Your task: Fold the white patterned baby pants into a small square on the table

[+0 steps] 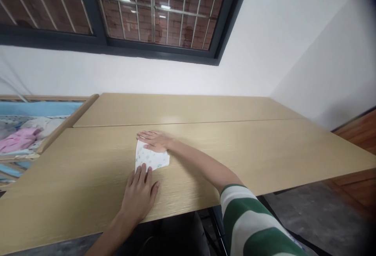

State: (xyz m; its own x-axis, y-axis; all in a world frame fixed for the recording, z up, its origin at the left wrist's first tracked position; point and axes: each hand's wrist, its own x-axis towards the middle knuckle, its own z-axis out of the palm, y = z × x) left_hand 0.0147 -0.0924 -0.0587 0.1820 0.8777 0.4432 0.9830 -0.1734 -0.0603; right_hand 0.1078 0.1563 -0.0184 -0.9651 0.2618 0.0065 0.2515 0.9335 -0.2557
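Note:
A small white cloth with a faint printed pattern (151,159) lies flat on the wooden table (235,146), left of the middle. My right hand (155,140) rests flat across the cloth's far edge, fingers stretched out to the left. Closer to me, my left hand (140,191) lies palm down with fingers spread, its fingertips touching the near edge of the cloth. Part of the cloth is hidden under both hands.
A second table board (188,109) adjoins along a seam, against the white wall. At the left stands a wooden crib (69,121) holding a pink cloth (19,139) and bedding. A barred window (158,50) is above. The table's front edge runs near my body.

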